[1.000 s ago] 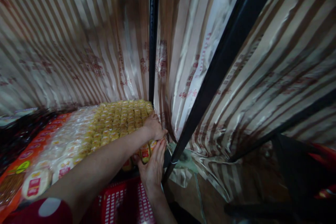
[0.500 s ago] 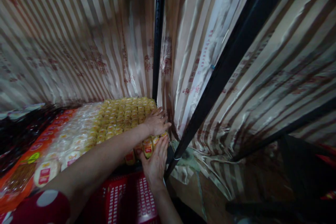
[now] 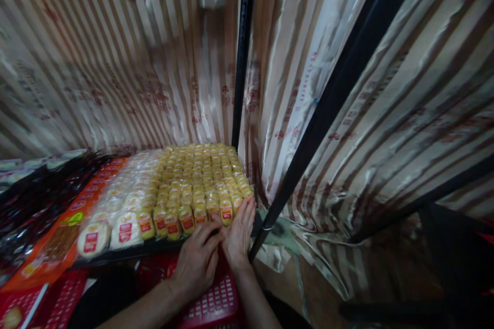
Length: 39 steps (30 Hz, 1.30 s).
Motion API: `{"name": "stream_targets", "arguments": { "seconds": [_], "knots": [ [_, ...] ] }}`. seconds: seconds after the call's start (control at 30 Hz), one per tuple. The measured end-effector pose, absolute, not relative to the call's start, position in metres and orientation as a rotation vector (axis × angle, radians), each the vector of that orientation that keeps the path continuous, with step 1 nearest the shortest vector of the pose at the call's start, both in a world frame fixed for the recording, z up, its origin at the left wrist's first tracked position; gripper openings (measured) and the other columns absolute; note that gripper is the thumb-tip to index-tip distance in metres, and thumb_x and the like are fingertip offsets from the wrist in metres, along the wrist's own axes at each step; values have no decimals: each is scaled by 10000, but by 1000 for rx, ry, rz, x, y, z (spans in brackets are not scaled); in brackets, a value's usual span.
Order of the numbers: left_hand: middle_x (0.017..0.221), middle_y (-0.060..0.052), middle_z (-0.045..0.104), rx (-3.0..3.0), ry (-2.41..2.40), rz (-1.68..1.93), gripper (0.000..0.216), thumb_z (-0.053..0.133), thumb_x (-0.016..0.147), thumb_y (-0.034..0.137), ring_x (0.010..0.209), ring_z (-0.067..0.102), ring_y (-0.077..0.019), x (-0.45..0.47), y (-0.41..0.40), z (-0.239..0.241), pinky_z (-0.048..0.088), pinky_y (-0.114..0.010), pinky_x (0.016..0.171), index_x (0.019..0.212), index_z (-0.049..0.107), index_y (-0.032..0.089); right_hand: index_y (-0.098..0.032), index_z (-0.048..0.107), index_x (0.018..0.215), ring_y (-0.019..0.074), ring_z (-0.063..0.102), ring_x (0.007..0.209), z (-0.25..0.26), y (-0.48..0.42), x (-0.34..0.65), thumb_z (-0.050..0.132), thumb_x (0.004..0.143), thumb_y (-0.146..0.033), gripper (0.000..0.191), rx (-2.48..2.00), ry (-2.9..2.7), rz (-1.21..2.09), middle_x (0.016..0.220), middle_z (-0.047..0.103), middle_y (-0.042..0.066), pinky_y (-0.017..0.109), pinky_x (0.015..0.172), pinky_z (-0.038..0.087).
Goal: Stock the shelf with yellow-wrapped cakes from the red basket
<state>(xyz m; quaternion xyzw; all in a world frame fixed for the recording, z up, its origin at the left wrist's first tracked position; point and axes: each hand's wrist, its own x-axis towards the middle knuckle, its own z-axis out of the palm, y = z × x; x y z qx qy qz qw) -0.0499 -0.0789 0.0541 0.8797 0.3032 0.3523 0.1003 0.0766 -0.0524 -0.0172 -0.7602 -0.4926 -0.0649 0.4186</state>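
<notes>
Small yellow-wrapped snack packs [image 3: 187,218] with red labels stand in tight rows at the right end of a black shelf [image 3: 127,254]. My right hand [image 3: 238,234] lies along the front right corner of these rows, its fingers stretched out and touching the end packs. Close beside it, my left hand [image 3: 197,254] is at the front edge, fingers loosely bent and apart, the tips near the lower front packs. No pack shows in its grasp, though its palm is hidden. White round packs [image 3: 125,229] sit left of the yellow ones.
Orange packets [image 3: 57,247] and dark shiny packets [image 3: 46,190] lie farther left. Red plastic baskets [image 3: 214,300] stand below the shelf. A black upright post [image 3: 304,149] rises at the right, and striped curtains [image 3: 116,51] hang behind.
My left hand has drawn back from the top of the yellow packs to their front edge. The right hand stays at the corner, and the view has shifted slightly left.
</notes>
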Motion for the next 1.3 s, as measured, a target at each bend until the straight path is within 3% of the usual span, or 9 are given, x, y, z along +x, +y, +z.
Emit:
{"name": "stream_targets", "arguments": {
  "seconds": [0.1, 0.3, 0.6, 0.97, 1.13, 1.3],
  "knots": [
    [1179, -114, 554, 2555, 991, 1063, 344, 366, 791, 73, 1057, 534, -232, -64, -88, 41, 515, -431, 862, 1031, 582, 191, 6, 56, 1420, 354, 88, 1361, -14, -52, 78, 454, 787, -599, 962, -1852, -1249, -151, 1471, 119, 266, 523, 1050, 219],
    [1177, -139, 552, 2582, 1077, 1031, 384, 374, 736, 30, 1077, 535, -241, -70, -90, 36, 513, -434, 877, 1035, 583, 150, -21, 73, 1426, 378, 137, 1344, -18, -47, 81, 453, 737, -683, 1029, -1790, -1212, -171, 1460, 157, 271, 539, 1026, 239],
    [1247, -189, 503, 2578, 1100, 915, 410, 368, 717, 16, 1164, 503, -259, -71, -93, 32, 479, -427, 937, 1050, 587, 111, -65, 88, 1435, 379, 123, 1350, -20, -47, 84, 469, 752, -654, 979, -1739, -1200, -167, 1469, 145, 255, 558, 1007, 245],
    [1301, -169, 461, 2487, 1107, 797, 412, 360, 737, 14, 1180, 500, -219, -80, -97, 34, 447, -360, 980, 1071, 572, 128, -64, 336, 1356, 303, 219, 1327, -3, -51, 83, 334, 872, -515, 661, -1662, -1063, -85, 1425, 270, 221, 513, 1042, 232],
    [1302, -150, 463, 2434, 1115, 800, 396, 360, 731, 8, 1164, 513, -200, -86, -99, 36, 448, -337, 977, 1034, 574, 146, -59, 345, 1344, 284, 267, 1311, 0, -51, 85, 310, 870, -515, 659, -1618, -1018, -30, 1393, 332, 213, 499, 1060, 223],
    [1333, -143, 439, 2389, 1138, 782, 403, 358, 735, 7, 1186, 495, -209, -94, -103, 34, 438, -350, 986, 1044, 569, 155, -19, 284, 1368, 284, 214, 1344, 11, -54, 89, 280, 863, -537, 724, -1645, -925, 98, 1442, 241, 227, 461, 1084, 201]
  ]
}}
